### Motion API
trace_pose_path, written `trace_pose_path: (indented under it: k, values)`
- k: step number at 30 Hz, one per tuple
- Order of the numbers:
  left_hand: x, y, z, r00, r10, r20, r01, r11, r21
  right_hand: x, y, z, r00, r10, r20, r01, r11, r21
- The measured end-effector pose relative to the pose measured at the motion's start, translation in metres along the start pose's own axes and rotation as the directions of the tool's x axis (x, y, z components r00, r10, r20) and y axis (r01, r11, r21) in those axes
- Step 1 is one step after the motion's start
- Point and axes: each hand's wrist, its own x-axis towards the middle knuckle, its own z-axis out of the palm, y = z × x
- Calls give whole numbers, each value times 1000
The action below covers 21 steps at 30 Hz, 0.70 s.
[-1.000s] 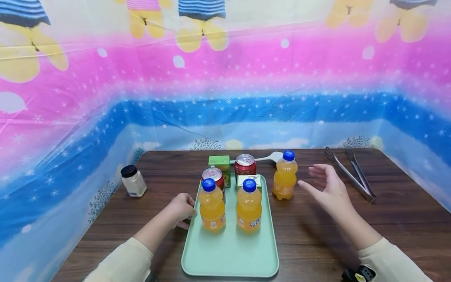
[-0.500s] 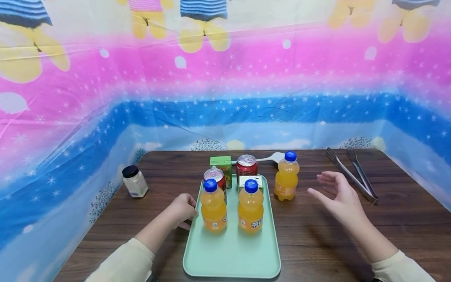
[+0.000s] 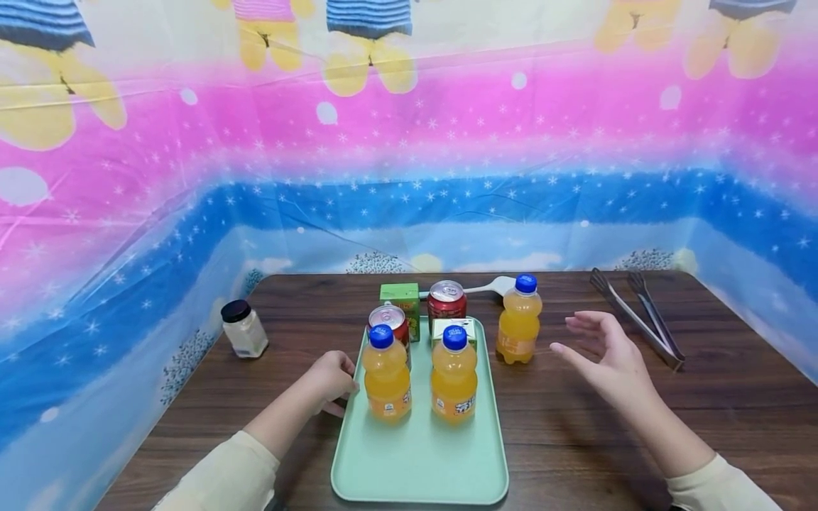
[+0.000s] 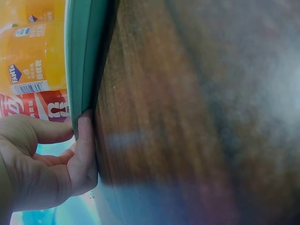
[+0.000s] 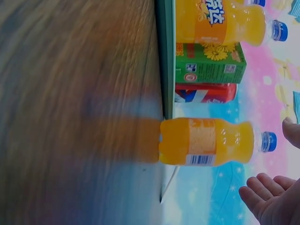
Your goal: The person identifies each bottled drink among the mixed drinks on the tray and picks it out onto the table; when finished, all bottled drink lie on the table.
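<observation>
My left hand [image 3: 331, 377] pinches the left rim of a mint-green tray [image 3: 418, 465]; the left wrist view shows thumb and fingers on either side of the rim. Two orange soda bottles [image 3: 388, 387] with blue caps stand upright side by side on the tray. A third orange soda bottle [image 3: 519, 326] stands on the table just right of it. My right hand [image 3: 610, 358] hovers right of this bottle, apart from it, thumb and fingers spread and holding nothing. In the right wrist view, part of the right hand [image 5: 276, 199] shows beyond the bottle's cap.
Behind the front bottles are two red cans [image 3: 447, 301], a green drink carton [image 3: 401, 297] and a partly hidden carton [image 3: 469, 328]. A white utensil [image 3: 501, 285] lies at the back. Metal tongs [image 3: 645, 323] lie right; a black-lidded jar [image 3: 244, 330] stands left.
My right hand has drawn back to the right from the third bottle, then come slightly left again. The left hand keeps its hold on the tray, and the bottles stay put.
</observation>
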Motion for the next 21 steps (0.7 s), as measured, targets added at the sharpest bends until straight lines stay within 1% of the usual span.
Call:
trace_pose_path:
  k: [6,11,16,21]
  values:
    - [-1,1,0,1000,-2,-1,2,1000,-6,1,-7,4,999,-31,19,30,998,58]
    - [-1,1,1,1000,2,-1,-2,1000,-6,-2,-14,6,999,-40,37,37,997,74]
    - [0,0,0,1000,7,2,-7,1000,-6,-4,-21,8,996,-73,58,68,994,82]
    - [1,0,0,1000,3,-1,-3,1000,2,-7,-27,10,991,-99,93,88,989,121]
